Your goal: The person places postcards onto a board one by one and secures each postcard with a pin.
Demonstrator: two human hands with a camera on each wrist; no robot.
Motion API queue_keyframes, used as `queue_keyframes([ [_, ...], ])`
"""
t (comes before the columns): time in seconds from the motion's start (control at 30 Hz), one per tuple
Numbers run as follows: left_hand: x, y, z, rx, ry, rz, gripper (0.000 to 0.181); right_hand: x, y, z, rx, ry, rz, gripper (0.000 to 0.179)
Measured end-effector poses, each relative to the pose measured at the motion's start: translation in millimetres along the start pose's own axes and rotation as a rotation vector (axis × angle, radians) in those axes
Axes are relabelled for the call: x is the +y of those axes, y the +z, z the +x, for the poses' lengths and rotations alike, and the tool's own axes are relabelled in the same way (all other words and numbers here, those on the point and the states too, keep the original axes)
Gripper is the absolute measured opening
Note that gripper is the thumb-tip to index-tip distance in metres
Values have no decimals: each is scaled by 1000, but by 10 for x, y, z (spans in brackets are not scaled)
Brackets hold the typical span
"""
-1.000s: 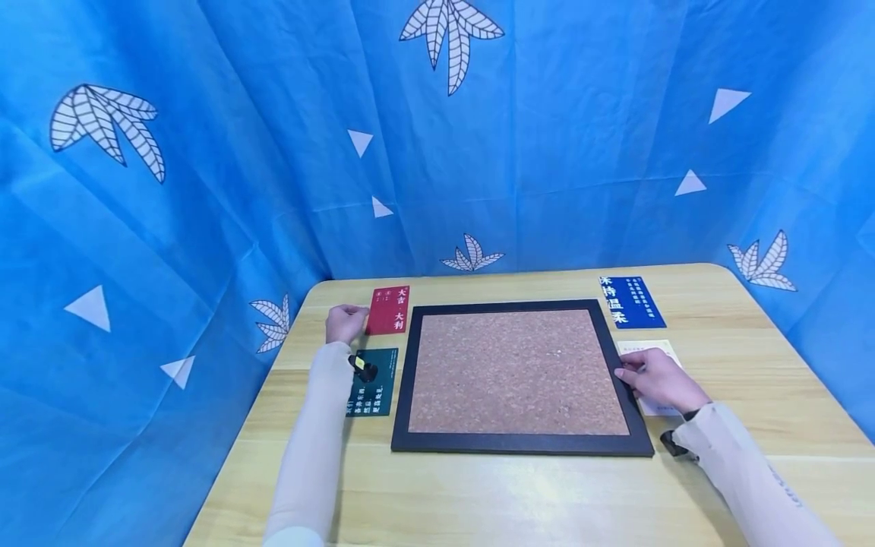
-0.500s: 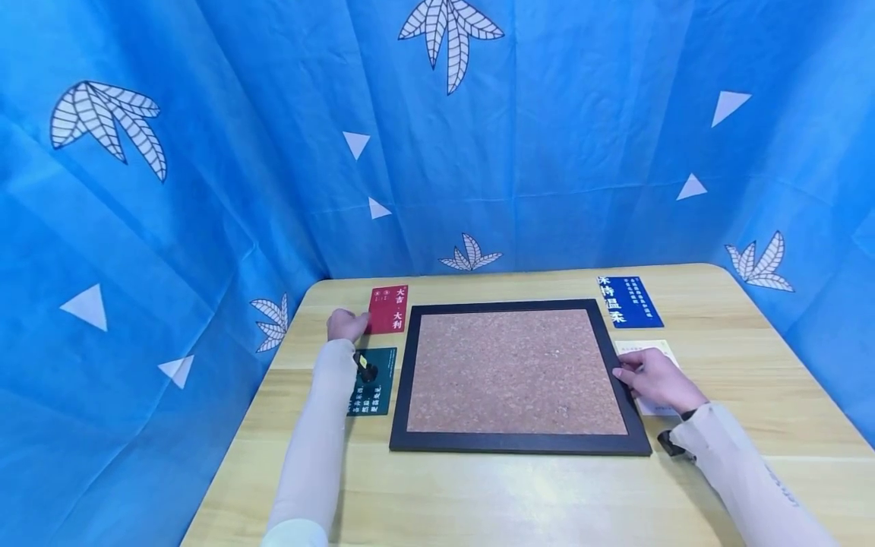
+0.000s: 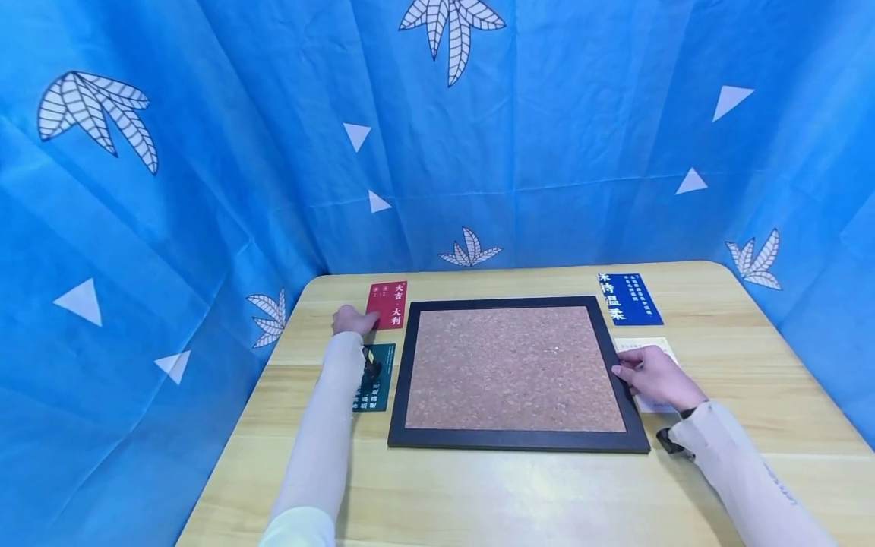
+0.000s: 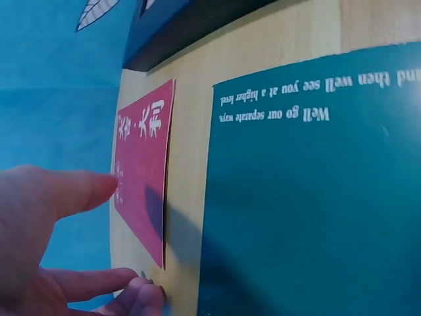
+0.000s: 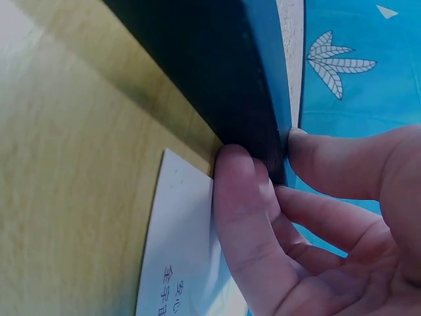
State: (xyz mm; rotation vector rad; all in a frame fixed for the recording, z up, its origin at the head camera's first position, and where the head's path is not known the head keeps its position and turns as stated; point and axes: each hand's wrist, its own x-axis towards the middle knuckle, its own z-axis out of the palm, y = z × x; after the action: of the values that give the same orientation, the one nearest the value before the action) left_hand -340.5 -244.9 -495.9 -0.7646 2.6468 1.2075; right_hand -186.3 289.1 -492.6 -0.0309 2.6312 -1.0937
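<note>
Hands (image 3: pixel 661 376) at outer edges of red card (image 3: pixel 388 302) and frame (image 3: pixel 519 440), broad tabletop (image 3: pixel 506 490) nearer.

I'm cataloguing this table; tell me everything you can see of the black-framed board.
The rectangular board has a speckled, cork-like brown face and a black frame. It lies face up on the wooden table, a red card and a green card to its left, a blue card and a cream card to its right. The right hand pinches the frame's right side, thumb on top, fingers at the outer edge. I cannot tell whether that edge is lifted.
</note>
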Motion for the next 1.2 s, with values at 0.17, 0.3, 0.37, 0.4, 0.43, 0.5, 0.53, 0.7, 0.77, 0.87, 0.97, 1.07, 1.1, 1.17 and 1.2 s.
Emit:
queue_keyframes([
  [0.17, 96, 79, -57, 22, 1, 84, 78, 13, -15, -5, -2, -10, 10, 43],
  [0.3, 137, 130, -62, 58, 24, 184, 77, 14, -8, 2, -4, -21, 18, 42],
  [0.37, 146, 152, -55, 70, 45, 224, 75, 15, -7, 5, 0, -24, 18, 41],
  [0.4, 149, 162, -50, 75, 54, 242, 74, 15, -6, 6, 1, -25, 19, 41],
  [0.43, 151, 172, -42, 79, 60, 250, 73, 15, -8, 7, 2, -25, 19, 41],
  [0.5, 154, 188, -29, 82, 65, 266, 72, 14, -8, 8, 2, -22, 20, 41],
  [0.53, 156, 194, -25, 82, 65, 273, 71, 14, -10, 9, 1, -21, 19, 41],
  [0.7, 193, 190, -51, 79, 51, 276, 71, 16, -14, 17, -6, -10, 18, 42],
  [0.77, 213, 160, -94, 74, 54, 257, 71, 15, -16, 18, -5, -5, 18, 42],
  [0.87, 218, 100, -167, 34, 36, 208, 69, 16, -18, 20, -5, 2, 19, 43],
  [0.97, 191, 51, -212, -12, -18, 146, 66, 19, -17, 22, -7, 5, 19, 43],
  [1.07, 147, 12, -216, -40, -45, 103, 66, 20, -15, 23, -8, 4, 16, 42],
  [1.1, 134, 7, -202, -34, -47, 81, 66, 19, -14, 24, -8, 3, 15, 42],
  [1.17, 105, -12, -182, -43, -76, 32, 68, 16, -14, 23, -7, 4, 14, 42],
  [1.2, 86, -24, -170, -51, -94, 14, 70, 14, -15, 21, -7, 4, 12, 42],
])
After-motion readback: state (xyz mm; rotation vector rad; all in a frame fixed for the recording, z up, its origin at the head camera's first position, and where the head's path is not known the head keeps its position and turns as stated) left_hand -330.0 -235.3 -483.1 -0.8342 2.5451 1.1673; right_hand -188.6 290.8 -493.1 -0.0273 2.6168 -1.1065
